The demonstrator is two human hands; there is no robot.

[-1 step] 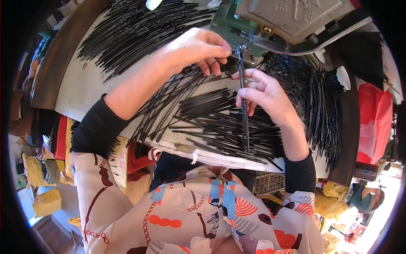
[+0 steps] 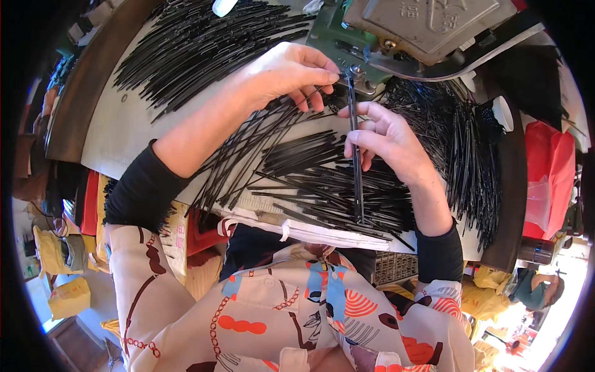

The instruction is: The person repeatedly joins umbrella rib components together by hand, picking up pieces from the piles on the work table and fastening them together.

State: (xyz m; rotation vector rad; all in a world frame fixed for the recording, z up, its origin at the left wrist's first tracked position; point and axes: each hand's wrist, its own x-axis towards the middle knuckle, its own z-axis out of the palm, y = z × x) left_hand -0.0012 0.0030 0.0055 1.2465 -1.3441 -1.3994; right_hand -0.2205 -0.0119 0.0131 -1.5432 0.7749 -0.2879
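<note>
My right hand [image 2: 387,139] pinches a long, narrow black strip [image 2: 358,180] between thumb and fingers. The strip's far end meets a small metal fitting [image 2: 354,71] on a green machine [image 2: 338,43]. Just left of that fitting, my left hand [image 2: 297,73] is closed, thumb against forefinger. What its fingertips hold, if anything, is too small to make out. Beneath both hands lie loose black strips [image 2: 304,152], some in a neat bundle and others crossing each other.
A large pile of black strips [image 2: 186,53] covers the table's far left. Another heap [image 2: 465,155] hangs toward the right edge, near a white cup [image 2: 503,114]. Past the wooden rim stands a red bag [image 2: 548,180]. A white cloth strip [image 2: 334,235] runs along the near edge.
The black strip and my right hand have shifted very slightly to the left. My left hand stays in place.
</note>
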